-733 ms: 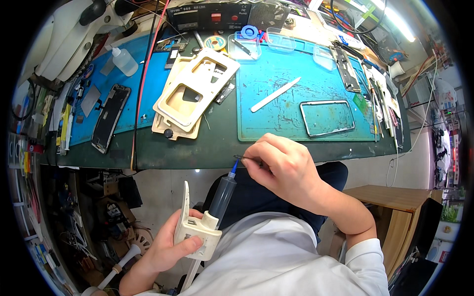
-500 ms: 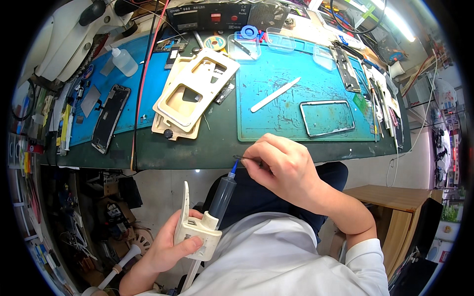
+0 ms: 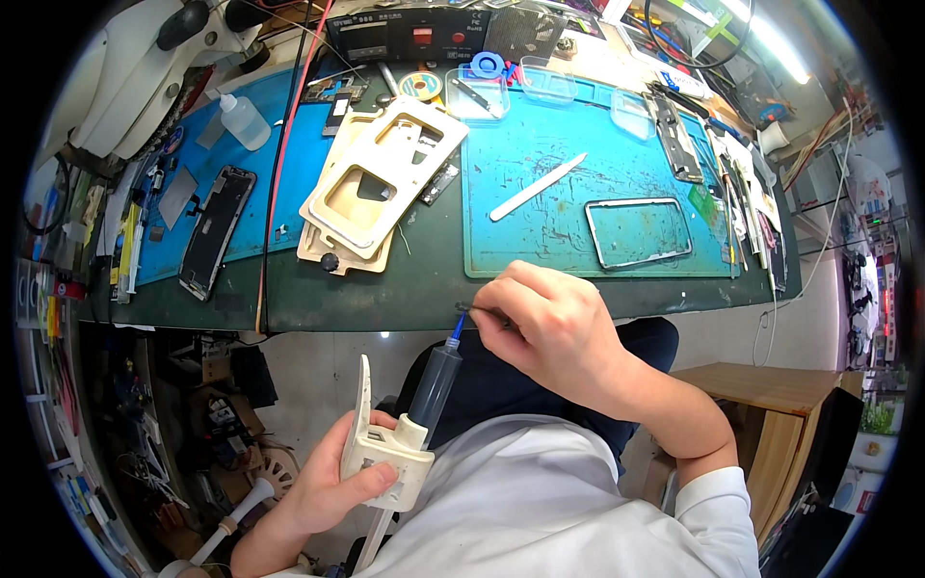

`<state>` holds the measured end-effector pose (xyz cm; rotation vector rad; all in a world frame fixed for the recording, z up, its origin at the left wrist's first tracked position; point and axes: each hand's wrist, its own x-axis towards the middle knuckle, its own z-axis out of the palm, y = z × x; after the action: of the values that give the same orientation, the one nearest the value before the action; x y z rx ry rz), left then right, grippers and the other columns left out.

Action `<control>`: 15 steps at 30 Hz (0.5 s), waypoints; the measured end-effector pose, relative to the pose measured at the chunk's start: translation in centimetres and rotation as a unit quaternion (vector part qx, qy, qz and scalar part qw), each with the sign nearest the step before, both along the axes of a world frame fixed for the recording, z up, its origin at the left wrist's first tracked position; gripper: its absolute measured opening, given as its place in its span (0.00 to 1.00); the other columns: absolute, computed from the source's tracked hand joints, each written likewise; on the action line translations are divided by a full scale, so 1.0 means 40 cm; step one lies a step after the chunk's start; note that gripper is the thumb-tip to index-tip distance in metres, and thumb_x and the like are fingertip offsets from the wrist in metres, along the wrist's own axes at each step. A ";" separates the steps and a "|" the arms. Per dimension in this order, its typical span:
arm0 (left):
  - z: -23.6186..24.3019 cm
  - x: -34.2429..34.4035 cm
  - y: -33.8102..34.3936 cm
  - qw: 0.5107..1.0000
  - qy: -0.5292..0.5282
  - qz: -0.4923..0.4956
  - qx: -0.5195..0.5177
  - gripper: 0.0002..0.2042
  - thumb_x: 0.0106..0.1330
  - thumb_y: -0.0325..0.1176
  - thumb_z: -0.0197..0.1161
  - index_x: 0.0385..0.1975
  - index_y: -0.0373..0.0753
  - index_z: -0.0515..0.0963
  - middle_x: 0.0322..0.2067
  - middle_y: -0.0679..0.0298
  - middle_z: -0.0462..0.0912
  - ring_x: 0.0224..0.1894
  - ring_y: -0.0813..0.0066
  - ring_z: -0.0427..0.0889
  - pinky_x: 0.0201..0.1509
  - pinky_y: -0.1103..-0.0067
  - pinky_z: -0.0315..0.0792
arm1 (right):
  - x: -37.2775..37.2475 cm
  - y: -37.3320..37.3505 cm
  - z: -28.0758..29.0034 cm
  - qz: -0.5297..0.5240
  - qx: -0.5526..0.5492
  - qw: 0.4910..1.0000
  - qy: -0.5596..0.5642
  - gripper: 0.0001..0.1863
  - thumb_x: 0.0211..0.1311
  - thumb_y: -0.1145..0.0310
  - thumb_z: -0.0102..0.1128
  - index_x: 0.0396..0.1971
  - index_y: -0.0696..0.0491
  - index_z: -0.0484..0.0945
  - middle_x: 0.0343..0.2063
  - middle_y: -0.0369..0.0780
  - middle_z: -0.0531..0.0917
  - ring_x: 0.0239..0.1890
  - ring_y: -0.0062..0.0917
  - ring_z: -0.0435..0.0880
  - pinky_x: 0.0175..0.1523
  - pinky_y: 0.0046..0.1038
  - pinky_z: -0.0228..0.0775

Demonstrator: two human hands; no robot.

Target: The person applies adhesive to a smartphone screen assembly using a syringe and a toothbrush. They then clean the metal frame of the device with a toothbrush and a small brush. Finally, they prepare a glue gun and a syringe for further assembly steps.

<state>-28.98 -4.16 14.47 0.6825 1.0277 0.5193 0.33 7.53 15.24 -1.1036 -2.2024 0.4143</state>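
Below the desk edge, my left hand [image 3: 352,477] is closed around an off-white dispensing gun [image 3: 390,462]. A syringe [image 3: 436,385] of dark grey fluid is fitted in the gun, tilted up and to the right, and ends in a blue needle tip [image 3: 459,326]. My right hand [image 3: 549,328] is in a pinch right beside that tip. Between its thumb and fingers a thin dark piece [image 3: 464,306] sticks out to the left, at the tip's end. Most of this piece is hidden by the fingers, and its kind cannot be told.
On the desk's blue mat [image 3: 511,246] lie a white pointed stick [image 3: 538,187] and a thin phone frame [image 3: 639,265]. Cream phone moulds [image 3: 328,252] are stacked left of it. Further left are a phone screen [image 3: 218,231], hanging cables [image 3: 277,183] and a squeeze bottle [image 3: 244,123].
Both hands hold almost still. The thin dark piece has turned or shifted slightly at the needle tip, and the right fingers have moved very little.
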 end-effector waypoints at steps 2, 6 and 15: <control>-0.001 0.000 0.000 1.000 0.000 -0.002 0.003 0.31 0.67 0.36 0.69 0.65 0.36 0.63 0.55 0.42 0.81 0.54 0.48 0.87 0.58 0.57 0.81 | -0.001 0.004 0.004 0.005 -0.003 1.000 0.000 0.07 0.56 0.77 0.72 0.31 0.55 0.81 0.26 0.38 0.79 0.26 0.32 0.82 0.31 0.32 0.76; 0.025 0.009 0.011 1.000 -0.019 0.004 -0.022 0.28 0.69 0.37 0.69 0.64 0.35 0.66 0.52 0.59 0.80 0.54 0.75 0.80 0.59 0.74 0.76 | -0.002 0.008 0.009 0.009 -0.013 1.000 -0.010 0.06 0.55 0.77 0.72 0.31 0.56 0.81 0.26 0.38 0.78 0.26 0.33 0.82 0.31 0.33 0.76; 0.034 0.016 0.011 1.000 -0.006 0.002 -0.016 0.28 0.69 0.36 0.69 0.64 0.35 0.66 0.52 0.59 0.79 0.54 0.76 0.80 0.58 0.74 0.76 | -0.007 0.005 0.019 0.019 -0.016 0.998 -0.054 0.06 0.60 0.73 0.69 0.31 0.56 0.79 0.27 0.40 0.76 0.32 0.34 0.83 0.38 0.35 0.78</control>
<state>-28.36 -3.74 15.81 0.6474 1.0236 0.5091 0.07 7.73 16.00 -1.1272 -2.3217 0.4157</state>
